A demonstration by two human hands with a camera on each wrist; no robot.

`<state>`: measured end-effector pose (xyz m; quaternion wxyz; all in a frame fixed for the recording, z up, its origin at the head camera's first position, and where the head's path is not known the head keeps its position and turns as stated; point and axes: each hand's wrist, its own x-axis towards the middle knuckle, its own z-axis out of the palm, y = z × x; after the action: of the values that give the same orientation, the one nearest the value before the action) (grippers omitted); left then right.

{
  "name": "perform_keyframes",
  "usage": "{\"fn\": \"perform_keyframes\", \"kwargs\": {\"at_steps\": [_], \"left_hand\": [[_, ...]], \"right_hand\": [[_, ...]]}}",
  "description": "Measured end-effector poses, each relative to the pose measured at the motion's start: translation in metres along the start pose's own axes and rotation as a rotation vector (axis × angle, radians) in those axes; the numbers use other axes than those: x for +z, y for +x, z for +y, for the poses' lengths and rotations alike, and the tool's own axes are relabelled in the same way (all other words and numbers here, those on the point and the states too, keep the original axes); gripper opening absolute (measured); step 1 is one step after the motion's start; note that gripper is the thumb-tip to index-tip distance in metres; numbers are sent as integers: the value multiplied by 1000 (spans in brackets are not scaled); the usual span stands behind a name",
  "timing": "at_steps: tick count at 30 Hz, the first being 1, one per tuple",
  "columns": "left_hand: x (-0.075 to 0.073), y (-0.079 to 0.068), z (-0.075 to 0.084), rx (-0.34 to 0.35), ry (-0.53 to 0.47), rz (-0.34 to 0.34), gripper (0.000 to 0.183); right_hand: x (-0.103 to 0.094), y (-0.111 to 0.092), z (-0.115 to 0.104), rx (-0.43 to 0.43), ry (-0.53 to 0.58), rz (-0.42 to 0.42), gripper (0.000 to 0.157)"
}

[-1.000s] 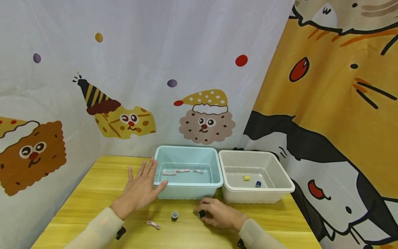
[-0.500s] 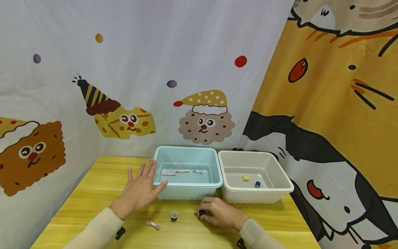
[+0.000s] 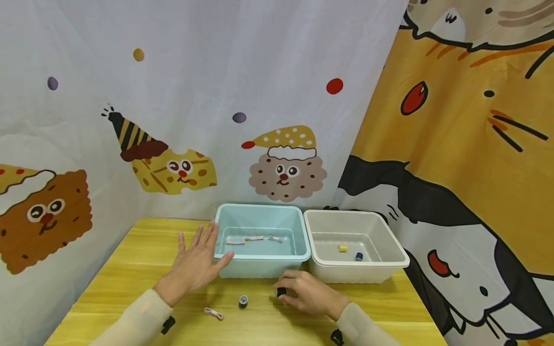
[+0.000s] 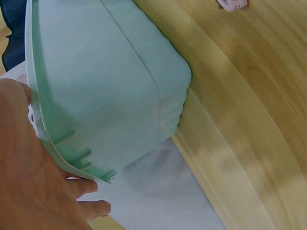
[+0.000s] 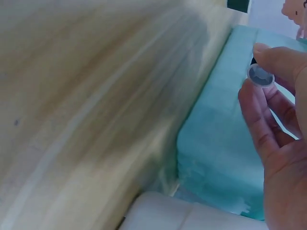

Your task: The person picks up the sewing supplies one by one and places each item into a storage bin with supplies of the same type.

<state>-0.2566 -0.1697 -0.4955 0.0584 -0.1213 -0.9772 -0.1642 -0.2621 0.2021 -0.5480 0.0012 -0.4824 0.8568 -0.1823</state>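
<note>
My right hand (image 3: 308, 293) pinches a black thread spool (image 3: 281, 292) between thumb and fingers, in front of the two bins. In the right wrist view the spool's pale round end (image 5: 261, 75) shows between the fingertips. My left hand (image 3: 192, 266) lies with straight, spread fingers against the left rim of the light blue bin (image 3: 264, 266). A second black thread spool (image 3: 243, 302) stands upright on the table. To its left lies a folded pinkish-white measuring tape (image 3: 213, 314); red markings show on the tape (image 4: 233, 4) in the left wrist view.
Several similar strips, one of them a pale folded strip (image 3: 254, 238), lie in the blue bin. Beside it, a white bin (image 3: 355, 273) contains a yellow spool (image 3: 343, 248) and a blue spool (image 3: 358, 257). A printed curtain (image 3: 195, 96) hangs behind the wooden table (image 3: 143, 254).
My right hand has risen slightly toward the bins with the black spool, which has turned a little in the fingers. The left hand has stayed at the blue bin's rim.
</note>
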Motion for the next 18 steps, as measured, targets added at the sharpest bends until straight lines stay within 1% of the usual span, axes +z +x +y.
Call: {"fn": "perform_keyframes", "kwargs": {"at_steps": [7, 14, 18], "left_hand": [[0, -1, 1, -10, -19, 0, 106], [2, -1, 1, -14, 0, 13, 106], [1, -1, 1, -11, -6, 11, 106]], "right_hand": [[-10, 1, -7, 26, 25, 13, 32], [-24, 0, -12, -25, -30, 86, 32], [-33, 0, -13, -49, -31, 114, 32]]}}
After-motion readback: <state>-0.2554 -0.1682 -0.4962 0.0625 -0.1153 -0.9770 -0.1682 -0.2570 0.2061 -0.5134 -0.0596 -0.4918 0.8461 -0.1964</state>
